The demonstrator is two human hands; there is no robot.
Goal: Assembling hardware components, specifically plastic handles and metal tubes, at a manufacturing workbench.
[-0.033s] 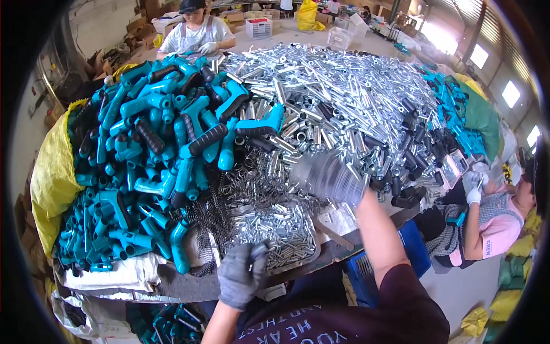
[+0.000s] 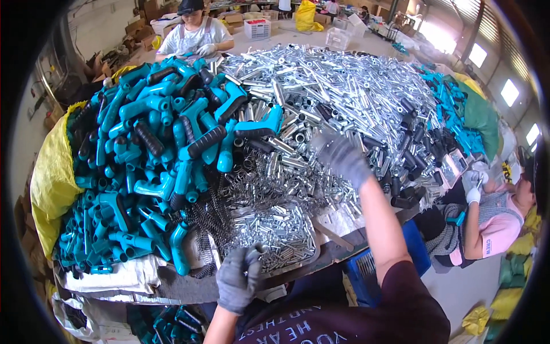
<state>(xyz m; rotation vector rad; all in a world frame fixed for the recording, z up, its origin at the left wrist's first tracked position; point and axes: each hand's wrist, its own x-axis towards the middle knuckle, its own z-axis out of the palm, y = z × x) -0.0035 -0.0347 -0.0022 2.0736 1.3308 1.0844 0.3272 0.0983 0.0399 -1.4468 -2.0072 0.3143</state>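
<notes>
My left hand (image 2: 236,281), in a grey glove, is closed at the near table edge, by a tray (image 2: 311,255) of small metal pins. A short metal tube (image 2: 259,249) pokes up between its thumb and fingers. My right hand (image 2: 344,159), gloved in grey too, reaches over the heap of metal tubes (image 2: 292,163); motion smears its fingers, and I cannot make out whether they hold anything. Between the hands lie dark coil springs (image 2: 200,229) and loose springs mixed with small metal parts.
Teal drill-shaped housings (image 2: 154,155) are piled on the left beside a yellow sack (image 2: 51,178). Shiny rods (image 2: 338,86) cover the far side; black sleeves (image 2: 409,155) lie right. One co-worker (image 2: 197,37) is across the table, another (image 2: 487,223) at right. A blue crate (image 2: 412,249) stands below the edge.
My right hand has moved farther out over the metal tubes and slightly right. My left hand has turned a little, and the tube's end shows more clearly.
</notes>
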